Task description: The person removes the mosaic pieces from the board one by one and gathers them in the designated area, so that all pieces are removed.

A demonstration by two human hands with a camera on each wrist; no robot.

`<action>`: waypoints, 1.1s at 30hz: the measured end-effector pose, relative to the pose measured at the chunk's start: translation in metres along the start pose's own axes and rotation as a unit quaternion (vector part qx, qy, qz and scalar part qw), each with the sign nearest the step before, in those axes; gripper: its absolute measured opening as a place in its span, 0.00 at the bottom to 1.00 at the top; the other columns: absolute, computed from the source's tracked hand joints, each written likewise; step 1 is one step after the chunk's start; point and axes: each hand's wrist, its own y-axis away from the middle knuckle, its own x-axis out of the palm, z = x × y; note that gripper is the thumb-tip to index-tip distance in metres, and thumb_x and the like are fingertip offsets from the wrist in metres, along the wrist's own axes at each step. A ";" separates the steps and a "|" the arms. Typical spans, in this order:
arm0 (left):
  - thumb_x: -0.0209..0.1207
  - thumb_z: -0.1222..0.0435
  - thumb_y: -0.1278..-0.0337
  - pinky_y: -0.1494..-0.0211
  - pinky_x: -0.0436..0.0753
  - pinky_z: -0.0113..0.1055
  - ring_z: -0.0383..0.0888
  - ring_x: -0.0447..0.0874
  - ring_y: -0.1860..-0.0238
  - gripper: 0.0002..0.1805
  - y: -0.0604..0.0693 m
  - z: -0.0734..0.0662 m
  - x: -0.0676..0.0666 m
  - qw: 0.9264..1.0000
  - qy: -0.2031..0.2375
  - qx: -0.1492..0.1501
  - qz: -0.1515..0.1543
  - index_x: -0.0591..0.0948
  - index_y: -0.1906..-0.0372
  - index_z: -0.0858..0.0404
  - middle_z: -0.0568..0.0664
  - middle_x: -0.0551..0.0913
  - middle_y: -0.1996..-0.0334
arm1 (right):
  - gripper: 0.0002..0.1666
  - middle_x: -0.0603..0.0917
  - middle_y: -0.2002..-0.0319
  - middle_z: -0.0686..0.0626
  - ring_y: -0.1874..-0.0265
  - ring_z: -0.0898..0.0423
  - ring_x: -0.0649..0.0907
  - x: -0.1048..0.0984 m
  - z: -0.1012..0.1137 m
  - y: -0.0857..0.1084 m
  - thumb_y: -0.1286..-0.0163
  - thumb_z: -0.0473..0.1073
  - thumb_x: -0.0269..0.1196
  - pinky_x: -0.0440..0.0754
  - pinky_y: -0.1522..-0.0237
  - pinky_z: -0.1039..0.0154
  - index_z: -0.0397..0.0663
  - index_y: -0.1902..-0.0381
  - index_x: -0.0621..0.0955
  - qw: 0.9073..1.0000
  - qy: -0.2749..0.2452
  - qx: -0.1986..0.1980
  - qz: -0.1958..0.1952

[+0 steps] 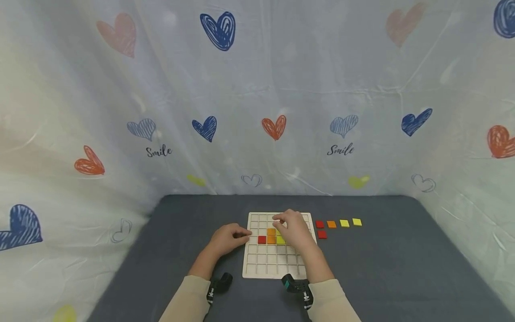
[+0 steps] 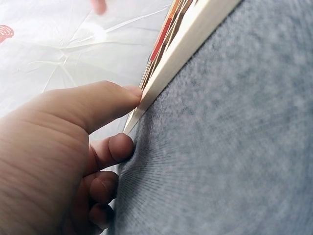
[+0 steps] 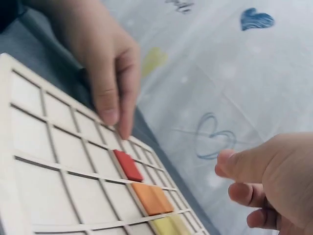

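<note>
A pale wooden grid board (image 1: pixel 257 270) lies on the table. On its middle rows sit a red tile (image 1: pixel 262 239), two orange tiles (image 1: pixel 271 240) and yellow tiles (image 1: pixel 280 240), partly hidden by my right hand. My left hand (image 1: pixel 226 238) is at the board's left edge; in the left wrist view its thumb (image 2: pixel 112 100) touches the rim, with the other fingers loosely bent beside it. My right hand (image 1: pixel 295 229) hovers over the board's upper right part. Its thumb and fingers are apart in the right wrist view, with nothing seen between them.
Right of the board lie loose tiles: two red tiles (image 1: pixel 322 234), an orange tile (image 1: pixel 331 224) and two yellow tiles (image 1: pixel 344 223). The dark grey tabletop (image 1: pixel 386 268) ends at a white curtain (image 1: pixel 306 156) printed with hearts. Black devices (image 1: pixel 295 285) are strapped at both wrists.
</note>
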 end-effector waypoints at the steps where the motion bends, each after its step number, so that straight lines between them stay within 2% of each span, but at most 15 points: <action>1: 0.70 0.57 0.37 0.66 0.73 0.37 0.38 0.71 0.72 0.09 0.000 0.000 0.000 1.000 -0.002 0.001 0.001 0.92 0.53 0.50 0.38 0.77 0.72 | 0.14 0.80 0.60 0.50 0.58 0.51 0.75 0.004 0.000 0.000 0.27 0.44 0.68 0.75 0.56 0.51 0.46 0.47 0.89 1.000 0.011 0.006 0.006; 7: 0.70 0.56 0.37 0.66 0.72 0.36 0.37 0.71 0.72 0.10 -0.001 -0.002 0.000 1.000 -0.016 0.004 0.004 0.92 0.53 0.49 0.37 0.76 0.72 | 0.17 0.79 0.55 0.45 0.56 0.47 0.73 0.023 -0.003 0.002 0.29 0.48 0.69 0.72 0.58 0.50 0.45 0.48 0.89 0.993 0.114 0.030 0.021; 11: 0.70 0.56 0.37 0.66 0.73 0.36 0.37 0.71 0.72 0.10 -0.002 -0.003 0.000 1.000 -0.017 0.003 0.005 0.92 0.53 0.49 0.36 0.77 0.72 | 0.14 0.79 0.56 0.45 0.58 0.48 0.72 0.029 -0.005 0.003 0.31 0.47 0.71 0.69 0.61 0.52 0.45 0.53 0.91 0.990 0.139 0.031 0.004; 19: 0.70 0.56 0.37 0.67 0.72 0.36 0.37 0.71 0.72 0.09 -0.002 -0.002 0.000 1.000 -0.013 0.010 0.004 0.92 0.53 0.49 0.36 0.77 0.73 | 0.13 0.81 0.54 0.45 0.57 0.48 0.73 0.032 -0.004 0.002 0.38 0.42 0.76 0.69 0.59 0.52 0.45 0.56 0.91 0.995 0.091 0.038 -0.028; 25: 0.70 0.56 0.37 0.68 0.72 0.36 0.37 0.71 0.73 0.10 -0.002 0.001 0.001 1.000 -0.014 0.015 0.004 0.92 0.53 0.50 0.37 0.76 0.73 | 0.13 0.82 0.54 0.46 0.54 0.48 0.75 0.031 -0.003 0.000 0.40 0.40 0.77 0.71 0.55 0.49 0.47 0.56 0.91 0.996 0.073 0.025 -0.039; 28: 0.70 0.56 0.37 0.68 0.73 0.35 0.36 0.71 0.73 0.09 -0.002 0.001 0.001 1.000 -0.016 0.013 0.003 0.92 0.53 0.49 0.36 0.76 0.73 | 0.13 0.82 0.53 0.47 0.52 0.47 0.75 0.028 -0.003 -0.001 0.39 0.42 0.76 0.72 0.51 0.47 0.48 0.56 0.91 0.997 0.061 0.023 -0.040; 33: 0.70 0.56 0.37 0.68 0.72 0.35 0.37 0.71 0.73 0.09 -0.002 0.001 0.001 1.000 -0.020 0.006 -0.001 0.92 0.54 0.49 0.37 0.76 0.74 | 0.15 0.81 0.52 0.48 0.52 0.48 0.74 0.015 0.000 -0.003 0.38 0.42 0.76 0.72 0.48 0.46 0.48 0.53 0.90 0.999 0.010 0.023 -0.043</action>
